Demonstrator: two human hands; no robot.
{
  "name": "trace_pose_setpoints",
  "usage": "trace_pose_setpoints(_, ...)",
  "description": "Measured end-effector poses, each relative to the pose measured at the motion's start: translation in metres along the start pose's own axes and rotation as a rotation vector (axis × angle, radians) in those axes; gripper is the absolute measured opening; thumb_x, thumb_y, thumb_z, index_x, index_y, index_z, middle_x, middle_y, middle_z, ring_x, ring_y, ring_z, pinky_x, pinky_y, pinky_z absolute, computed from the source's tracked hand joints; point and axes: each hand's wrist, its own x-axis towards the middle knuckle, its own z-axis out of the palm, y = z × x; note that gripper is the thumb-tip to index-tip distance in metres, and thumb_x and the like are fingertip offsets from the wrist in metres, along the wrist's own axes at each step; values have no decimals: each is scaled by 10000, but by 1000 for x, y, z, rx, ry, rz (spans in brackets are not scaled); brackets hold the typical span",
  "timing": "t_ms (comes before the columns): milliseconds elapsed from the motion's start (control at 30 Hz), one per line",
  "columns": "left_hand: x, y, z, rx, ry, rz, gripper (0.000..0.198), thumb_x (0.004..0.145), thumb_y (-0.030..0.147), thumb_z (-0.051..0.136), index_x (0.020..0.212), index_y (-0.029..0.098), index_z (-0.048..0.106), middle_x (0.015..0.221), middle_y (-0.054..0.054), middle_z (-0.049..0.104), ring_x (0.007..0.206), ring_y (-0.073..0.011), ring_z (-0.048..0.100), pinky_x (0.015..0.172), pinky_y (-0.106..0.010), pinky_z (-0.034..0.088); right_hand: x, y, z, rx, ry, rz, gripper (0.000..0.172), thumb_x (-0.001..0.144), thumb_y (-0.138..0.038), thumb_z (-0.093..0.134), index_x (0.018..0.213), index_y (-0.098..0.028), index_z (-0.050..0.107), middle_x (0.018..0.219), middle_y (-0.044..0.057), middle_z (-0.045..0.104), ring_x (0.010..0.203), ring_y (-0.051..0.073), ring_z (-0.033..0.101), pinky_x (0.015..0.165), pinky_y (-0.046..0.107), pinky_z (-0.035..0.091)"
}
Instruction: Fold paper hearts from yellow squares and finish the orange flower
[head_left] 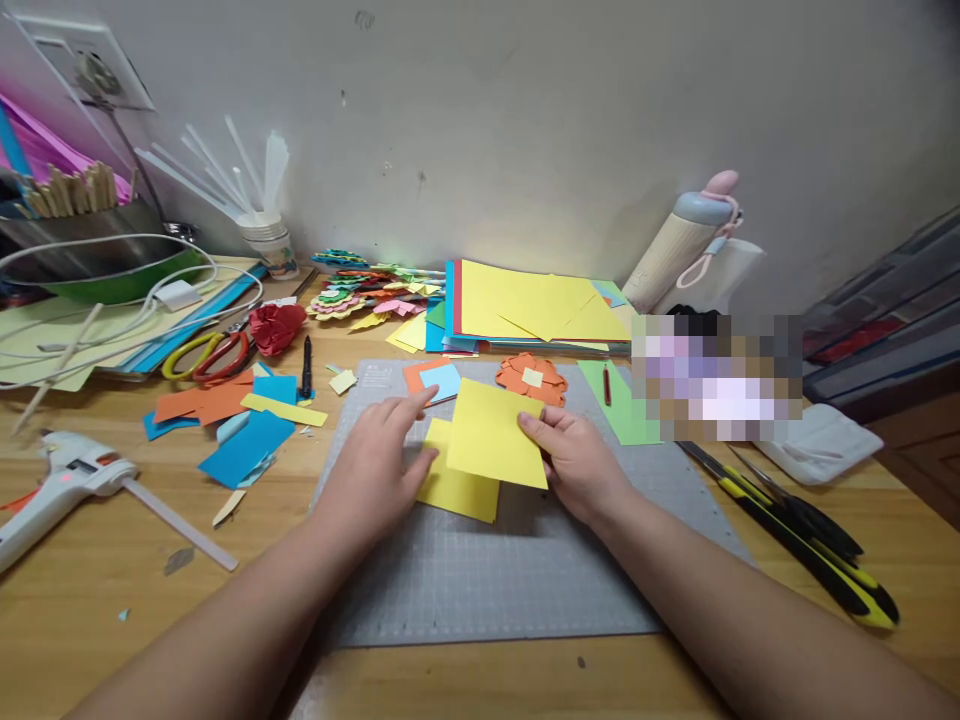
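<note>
My right hand (574, 455) pinches the right edge of a square of yellow paper (499, 435), thumb on top, holding it tilted above the mat. Under and to the left of it is a second yellow paper (465, 492), partly covered by the first. My left hand (382, 450) is at that lower paper's left side with fingers apart; whether its fingertips touch the paper I cannot tell. Just behind the papers are a blue square on orange paper (421, 374) and an orange paper flower (525, 384) with a pale square at its middle.
All this is over a grey cutting mat (510, 590). A glue gun (67, 490) and blue and orange scraps (247, 445) are on the left. At right lie a yellow-black utility knife (810, 550) and black-handled scissors (814, 520). Stacked paper (540, 300) is by the wall.
</note>
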Motion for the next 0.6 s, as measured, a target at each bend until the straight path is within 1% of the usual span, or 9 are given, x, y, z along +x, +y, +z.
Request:
trace_pose_setpoints(67, 0, 3, -2, -184, -76, 19, 465, 769, 231, 602, 1222, 278, 512, 1119, -54, 611, 978, -222, 544, 806, -360, 433, -2, 2, 4, 48, -29, 26, 315, 697, -474, 675, 775, -189, 565, 576, -41, 544, 386, 73, 399, 353, 201, 263)
trace_pose_setpoints(133, -1, 6, -2, -360, -109, -9, 246, 742, 265, 645, 987, 263, 618, 1108, -45, 626, 1020, -226, 544, 775, -335, 437, -6, 2, 8, 99, -71, 38, 284, 699, -437, 687, 801, -192, 587, 593, -41, 554, 390, 71, 413, 335, 192, 251)
trace_pose_setpoints(200, -1, 9, 0, -543, -93, -74, 85, 730, 294, 658, 757, 222, 621, 1105, -53, 636, 1030, -234, 554, 764, -328, 443, -10, 2, 10, 136, -134, 28, 244, 716, -399, 690, 811, -190, 607, 603, -33, 573, 414, 83, 476, 332, 185, 283)
trace_pose_setpoints(267, -2, 10, 3, -731, -65, -195, 192, 730, 339, 661, 646, 195, 566, 1035, -58, 657, 908, -211, 596, 715, -312, 459, -16, 1, 13, 164, -208, 0, 217, 750, -375, 678, 850, -191, 621, 661, -7, 621, 498, 120, 581, 368, 191, 375)
trace_pose_setpoints(367, -4, 11, 8, -872, -16, -366, 273, 711, 395, 690, 650, 190, 521, 770, -12, 649, 666, -148, 579, 588, -255, 440, -27, 1, 19, 265, -302, -58, 288, 847, -451, 563, 984, -203, 615, 858, 53, 676, 682, 185, 671, 467, 247, 499)
trace_pose_setpoints(433, -6, 11, 10, -853, 26, -398, 272, 702, 407, 700, 706, 191, 534, 688, 12, 618, 607, -133, 554, 550, -235, 417, -33, 2, 23, 331, -358, -106, 394, 864, -525, 503, 1088, -211, 583, 1023, 94, 661, 829, 220, 678, 565, 298, 548)
trace_pose_setpoints(467, -6, 11, 11, -825, 45, -395, 273, 707, 413, 694, 724, 191, 536, 685, 13, 613, 605, -134, 551, 546, -232, 413, -35, 3, 25, 334, -373, -123, 421, 836, -527, 551, 1126, -222, 560, 1086, 99, 644, 890, 230, 670, 619, 317, 560)
trace_pose_setpoints(533, -7, 12, 12, -777, 83, -374, 274, 716, 410, 685, 734, 195, 516, 691, 15, 600, 614, -134, 548, 550, -231, 413, -38, 5, 29, 281, -345, -138, 451, 763, -446, 682, 1139, -241, 539, 1108, 85, 640, 931, 229, 666, 683, 329, 568)
trace_pose_setpoints(600, -8, 14, 13, -786, 142, -348, 284, 700, 374, 701, 754, 209, 475, 673, 37, 562, 614, -125, 542, 552, -219, 411, -39, 6, 32, 199, -274, -125, 396, 744, -359, 720, 1086, -237, 562, 1003, 63, 681, 870, 210, 687, 681, 318, 571)
